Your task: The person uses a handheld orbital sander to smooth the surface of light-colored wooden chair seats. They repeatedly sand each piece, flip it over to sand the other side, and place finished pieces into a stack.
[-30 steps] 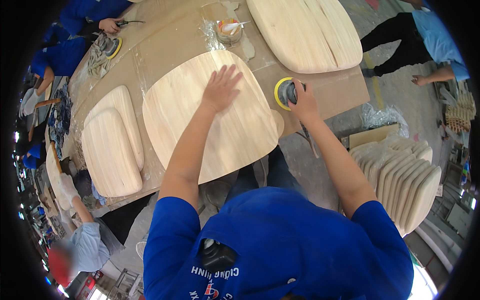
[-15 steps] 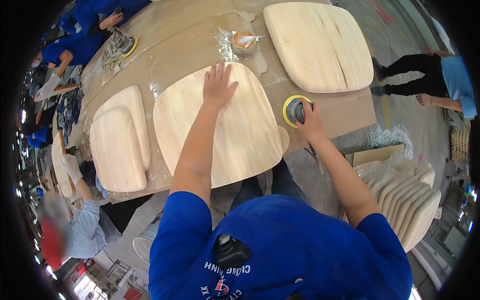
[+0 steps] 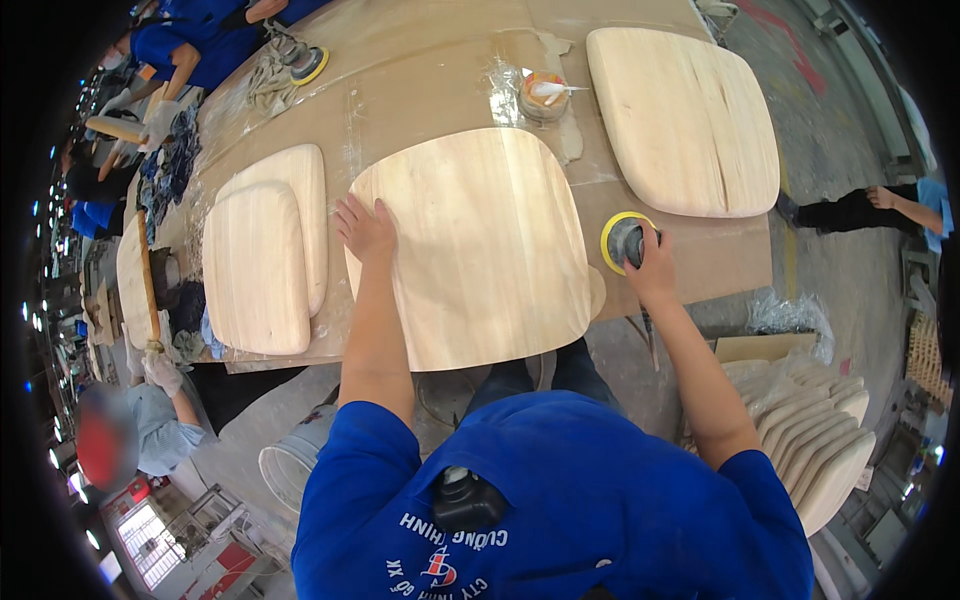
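Note:
A pale wooden panel with rounded corners (image 3: 480, 250), shaped like a chair seat, lies before me on the covered table. My left hand (image 3: 368, 232) rests on its left edge, fingers spread. To the right of the panel, my right hand (image 3: 650, 262) is wrapped round the body of an orbital sander (image 3: 625, 243) with a yellow-rimmed pad. The sander stands on the table covering, apart from the panel. Part of a smaller rounded wooden piece (image 3: 597, 292) shows from beneath the panel's right edge.
Another panel (image 3: 685, 125) lies far right, with dark streaks. Two overlapping panels (image 3: 258, 265) lie left. A round tub (image 3: 543, 97) stands behind. Stacked panels (image 3: 815, 430) stand at lower right. Co-workers (image 3: 185, 45) work at far left; another person (image 3: 900, 205) is at right.
My left hand has moved from the panel's far middle to its left edge. My right hand still holds the sander beside the panel. The whole view has shifted slightly.

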Available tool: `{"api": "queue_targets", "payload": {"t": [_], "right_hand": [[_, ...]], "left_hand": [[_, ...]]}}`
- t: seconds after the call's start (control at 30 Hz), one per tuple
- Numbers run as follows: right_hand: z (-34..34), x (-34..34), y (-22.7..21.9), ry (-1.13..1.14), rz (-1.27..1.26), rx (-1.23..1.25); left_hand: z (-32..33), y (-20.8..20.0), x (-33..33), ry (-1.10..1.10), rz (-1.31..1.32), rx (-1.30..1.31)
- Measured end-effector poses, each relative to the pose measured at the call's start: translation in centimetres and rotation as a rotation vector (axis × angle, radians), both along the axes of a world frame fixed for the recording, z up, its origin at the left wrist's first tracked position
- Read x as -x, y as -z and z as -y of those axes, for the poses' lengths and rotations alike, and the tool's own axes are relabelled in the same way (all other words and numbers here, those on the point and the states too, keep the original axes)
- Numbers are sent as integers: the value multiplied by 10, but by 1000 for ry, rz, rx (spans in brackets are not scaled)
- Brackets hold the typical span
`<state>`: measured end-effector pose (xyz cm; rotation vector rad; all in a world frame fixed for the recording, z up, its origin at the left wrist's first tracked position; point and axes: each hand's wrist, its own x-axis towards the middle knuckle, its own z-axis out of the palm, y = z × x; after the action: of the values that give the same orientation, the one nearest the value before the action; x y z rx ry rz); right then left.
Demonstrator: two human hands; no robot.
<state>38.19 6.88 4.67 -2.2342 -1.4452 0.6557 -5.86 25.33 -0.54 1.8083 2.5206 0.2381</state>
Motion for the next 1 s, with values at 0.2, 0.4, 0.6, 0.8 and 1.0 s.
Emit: {"api": "queue_targets", "payload": {"t": [0.2, 0.4, 0.6, 0.8, 1.0], "right_hand": [[0, 3, 2, 19, 2, -7], [0, 3, 9, 4, 73, -64], [0, 2, 9, -12, 104, -42], [0, 4, 5, 9, 75, -15], [0, 0, 8, -57, 130, -74]], "left_hand": [[-20, 3, -70, -149, -62, 34], [-27, -3, -139, 129, 61, -12], [-18, -1, -124, 373, 123, -41], [8, -4, -65, 66, 114, -114], [1, -5, -101, -58, 69, -6]]}}
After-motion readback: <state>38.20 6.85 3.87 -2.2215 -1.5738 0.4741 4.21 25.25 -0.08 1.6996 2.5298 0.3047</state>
